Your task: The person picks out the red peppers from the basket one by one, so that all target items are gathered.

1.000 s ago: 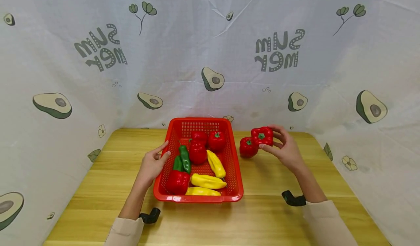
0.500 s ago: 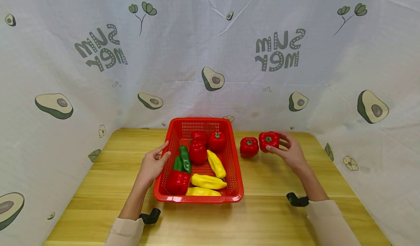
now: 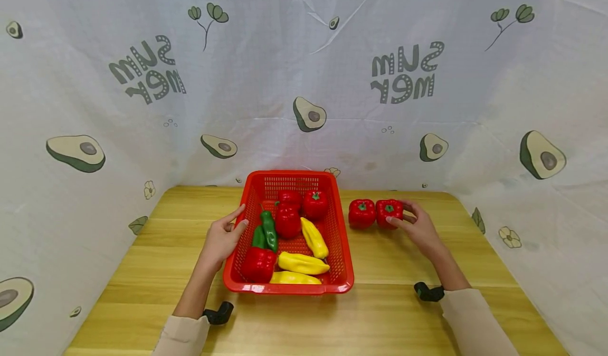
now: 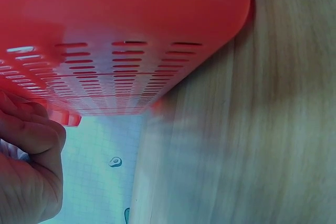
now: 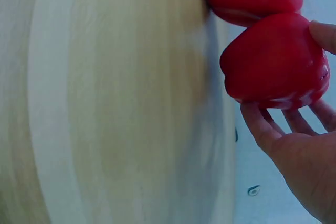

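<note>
My right hand grips a red bell pepper from its right side, thumb at the front and fingers behind. Right beside it, to the left, another red bell pepper stands upright with its green stem up. In the right wrist view the held pepper is close over the table, its side against the other one. My left hand holds the left rim of a red plastic basket, index finger and thumb along the edge. The left wrist view shows curled fingers by the slotted basket wall.
Inside the basket lie several red bell peppers, green peppers and yellow peppers. A wooden table carries everything. Behind and at both sides hangs a white curtain printed with avocados.
My right hand has carried its bell pepper right and down, from in front of the other pepper to beside it at table level. My left hand and the basket have stayed in place.
</note>
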Motion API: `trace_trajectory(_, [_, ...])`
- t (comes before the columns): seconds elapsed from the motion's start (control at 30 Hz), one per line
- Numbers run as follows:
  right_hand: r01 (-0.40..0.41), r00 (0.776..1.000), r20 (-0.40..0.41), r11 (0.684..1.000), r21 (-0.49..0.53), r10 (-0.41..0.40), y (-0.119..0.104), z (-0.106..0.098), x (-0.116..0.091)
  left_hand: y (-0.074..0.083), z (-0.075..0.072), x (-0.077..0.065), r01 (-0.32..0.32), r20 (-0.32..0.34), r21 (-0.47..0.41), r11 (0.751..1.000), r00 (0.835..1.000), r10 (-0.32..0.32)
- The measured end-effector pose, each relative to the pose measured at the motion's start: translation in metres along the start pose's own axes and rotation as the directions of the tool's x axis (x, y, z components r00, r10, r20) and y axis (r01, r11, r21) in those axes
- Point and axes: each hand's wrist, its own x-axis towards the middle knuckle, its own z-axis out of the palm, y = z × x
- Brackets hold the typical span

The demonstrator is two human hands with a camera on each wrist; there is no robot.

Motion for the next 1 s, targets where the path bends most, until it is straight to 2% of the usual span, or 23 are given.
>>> trace_trajectory(0.3, [-0.008, 1.000, 0.030, 1.000, 0.000, 0.008, 0.011, 0.000, 0.004, -0.001, 0.000, 0.000, 0.000, 0.000, -0.004, 1.000, 1.000, 0.000])
trace_trajectory(0.7, [0.000, 0.998, 0.058, 1.000, 0.028, -0.002, 0.012, -0.004, 0.001, -0.001, 0.002, 0.001, -0.005, -0.006, -0.010, 1.000, 1.000, 0.005])
trace_trajectory(0.87, [0.017, 0.999, 0.035, 1.000, -0.013, -0.017, 0.015, -0.006, 0.001, -0.001, 0.003, 0.000, -0.015, -0.014, -0.014, 1.000, 1.000, 0.015])
trace_trajectory(1.0, [0.061, 0.998, -0.005, 0.997, -0.049, -0.061, 0.012, -0.008, 0.000, -0.002, 0.002, 0.000, -0.010, -0.015, -0.010, 1.000, 1.000, 0.010])
